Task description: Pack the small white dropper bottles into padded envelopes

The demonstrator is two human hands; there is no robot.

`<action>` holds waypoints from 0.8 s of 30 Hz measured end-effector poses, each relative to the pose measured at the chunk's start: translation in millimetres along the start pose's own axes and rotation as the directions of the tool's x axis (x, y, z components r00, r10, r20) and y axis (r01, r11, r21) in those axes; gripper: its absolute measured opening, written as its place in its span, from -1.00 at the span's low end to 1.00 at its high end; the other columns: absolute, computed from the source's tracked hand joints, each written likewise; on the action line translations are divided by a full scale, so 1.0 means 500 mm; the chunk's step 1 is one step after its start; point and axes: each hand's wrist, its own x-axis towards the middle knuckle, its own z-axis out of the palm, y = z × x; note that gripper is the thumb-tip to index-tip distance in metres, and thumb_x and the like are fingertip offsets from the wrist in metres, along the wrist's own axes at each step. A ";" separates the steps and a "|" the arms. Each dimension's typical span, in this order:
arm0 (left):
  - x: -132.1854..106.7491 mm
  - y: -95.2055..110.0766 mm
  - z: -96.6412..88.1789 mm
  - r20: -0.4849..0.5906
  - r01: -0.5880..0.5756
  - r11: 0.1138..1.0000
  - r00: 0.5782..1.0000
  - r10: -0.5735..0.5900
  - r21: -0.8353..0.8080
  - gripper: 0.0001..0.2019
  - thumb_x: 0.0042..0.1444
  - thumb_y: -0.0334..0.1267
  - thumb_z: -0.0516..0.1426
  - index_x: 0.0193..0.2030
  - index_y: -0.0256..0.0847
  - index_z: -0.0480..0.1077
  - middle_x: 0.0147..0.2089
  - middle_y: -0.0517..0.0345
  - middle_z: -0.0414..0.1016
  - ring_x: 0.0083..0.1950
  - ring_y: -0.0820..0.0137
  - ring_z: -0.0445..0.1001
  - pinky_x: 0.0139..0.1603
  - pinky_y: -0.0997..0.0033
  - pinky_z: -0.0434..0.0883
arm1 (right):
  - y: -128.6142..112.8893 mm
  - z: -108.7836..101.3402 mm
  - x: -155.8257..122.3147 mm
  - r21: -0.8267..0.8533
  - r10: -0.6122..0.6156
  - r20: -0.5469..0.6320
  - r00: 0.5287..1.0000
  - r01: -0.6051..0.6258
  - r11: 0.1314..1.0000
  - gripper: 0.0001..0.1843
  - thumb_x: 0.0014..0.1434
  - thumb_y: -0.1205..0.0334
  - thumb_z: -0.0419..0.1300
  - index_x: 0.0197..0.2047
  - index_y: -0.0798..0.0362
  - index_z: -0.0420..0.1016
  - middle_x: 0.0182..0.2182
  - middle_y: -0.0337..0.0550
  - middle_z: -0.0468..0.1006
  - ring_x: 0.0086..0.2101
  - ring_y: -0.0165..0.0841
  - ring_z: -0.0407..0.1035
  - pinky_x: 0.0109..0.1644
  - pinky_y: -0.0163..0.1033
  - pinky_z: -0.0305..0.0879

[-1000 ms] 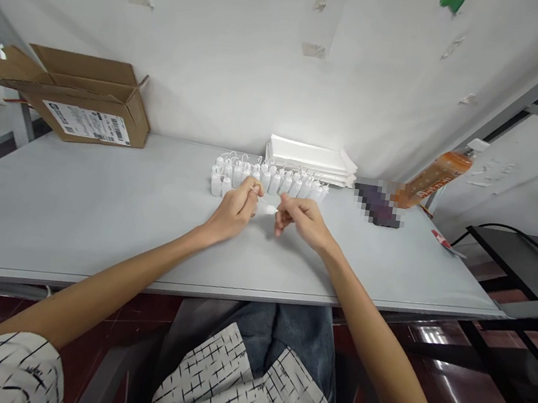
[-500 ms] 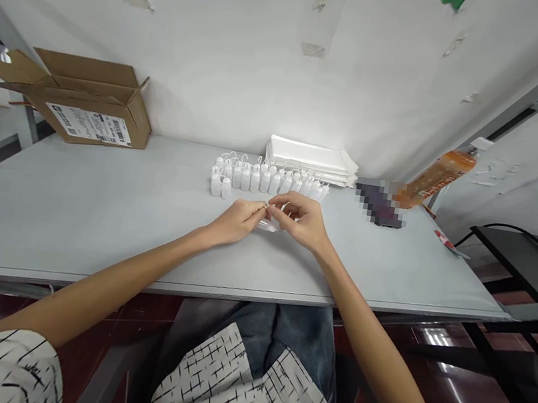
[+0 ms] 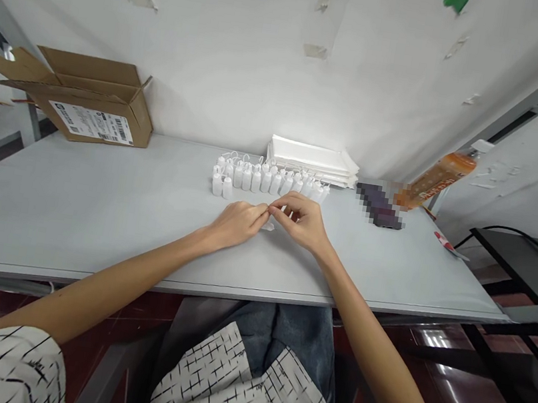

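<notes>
Fingertip to fingertip, my left hand [image 3: 240, 221] and my right hand [image 3: 300, 220] meet over the table. Both are closed in a pinch. Below the left fingers shows a bit of a small translucent white piece [image 3: 268, 226], mostly hidden; its kind cannot be made out. Whatever lies between the right fingertips is too small or covered to name. Just beyond the hands stand several small white squeeze bottles [image 3: 256, 181] in rows, upright, with thin looped tops. Two of them [image 3: 222, 186] stand at the front left of the group.
A stack of white sheets or trays [image 3: 313, 161] lies behind the bottles against the wall. An open cardboard box [image 3: 95, 108] stands at the back left. To the right are a dark phone-like object [image 3: 379, 206], an orange drink bottle [image 3: 439, 180] leaning, and a red-and-white packet [image 3: 449, 245].
My fingertips have drawn slightly closer together, and less of the translucent piece shows beneath them. The bottles have not moved; the view has shifted a little.
</notes>
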 end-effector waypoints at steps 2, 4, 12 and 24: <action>0.001 0.001 -0.002 0.013 0.007 1.000 1.000 -0.007 0.003 -0.68 0.33 -0.27 -0.12 -0.25 -0.24 0.43 -0.42 0.04 0.52 -0.43 0.29 0.45 -0.41 0.39 0.21 | 0.000 0.000 -0.001 0.004 -0.009 0.004 1.000 0.009 1.000 -0.76 0.17 0.05 0.24 -0.33 0.03 0.61 -0.36 -0.12 0.51 -0.46 -0.41 0.32 -0.45 -0.29 0.23; 0.001 0.001 -0.002 0.028 0.017 1.000 0.999 -0.017 0.006 -0.68 0.32 -0.27 -0.12 -0.24 -0.25 0.45 -0.39 0.01 0.53 -0.41 0.27 0.46 -0.40 0.37 0.20 | 0.001 0.001 -0.003 0.020 -0.020 0.005 1.000 0.020 1.000 -0.81 0.15 0.10 0.27 -0.32 0.04 0.61 -0.34 -0.12 0.50 -0.46 -0.42 0.32 -0.45 -0.29 0.23; 0.000 0.004 -0.004 0.016 0.065 0.998 0.998 -0.065 -0.006 -0.57 0.38 -0.13 -0.15 -0.38 -0.21 0.41 -0.42 0.05 0.49 -0.43 0.28 0.42 -0.44 0.37 0.13 | 0.009 0.006 0.002 0.154 0.089 0.015 0.996 -0.091 0.984 -0.78 0.18 0.07 0.23 -0.35 0.06 0.51 -0.37 -0.18 0.45 -0.46 -0.45 0.31 -0.45 -0.31 0.22; 0.003 0.007 -0.026 -0.140 0.101 0.955 0.979 -0.145 -0.279 -0.63 0.40 -0.13 -0.14 -0.09 -0.21 0.44 -0.20 0.07 0.45 -0.16 0.29 0.44 -0.12 0.31 0.34 | 0.032 -0.018 0.006 0.293 0.307 -0.197 0.931 -0.243 0.925 -0.66 0.14 -0.07 0.24 -0.36 0.06 0.40 -0.40 -0.20 0.43 -0.51 -0.45 0.39 -0.63 -0.39 0.19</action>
